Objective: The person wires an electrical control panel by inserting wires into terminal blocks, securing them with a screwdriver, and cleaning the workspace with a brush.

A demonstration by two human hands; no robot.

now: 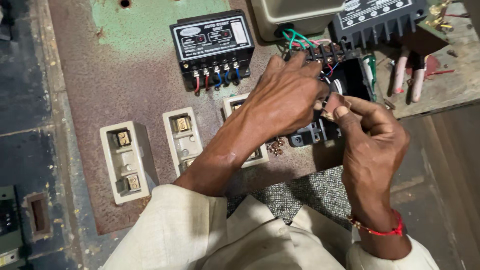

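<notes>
Brown and small, a flat metal piece (pixel 334 104) is pinched between the thumb and fingers of the right hand (pixel 372 142), which wears a red thread (pixel 382 229) around the wrist. The left hand (pixel 285 97) meets it from the other side, fingers curled close, their tips touching the same piece; whether it grips anything else cannot be told. Both hands hover directly over an open black electrical unit (pixel 345 85), whose row of screw terminals with green, red and blue wires lies just beyond the fingertips. Under the left wrist sits a cream fuse holder (pixel 239 106), mostly covered by the arm. Two more cream fuse holders (pixel 182 137) stand further to the left of that arm, all fixed to a rusty metal panel (pixel 100 85) with patches of green paint. Beyond the left hand, a black control box (pixel 212 45) with a white-printed face and short red and blue wires is mounted on the same panel. Past the right hand, pink-handled pliers (pixel 407 75) rest on a worn wooden table (pixel 450 85). Cream sleeves (pixel 175 230) cover both forearms nearest the viewer.
</notes>
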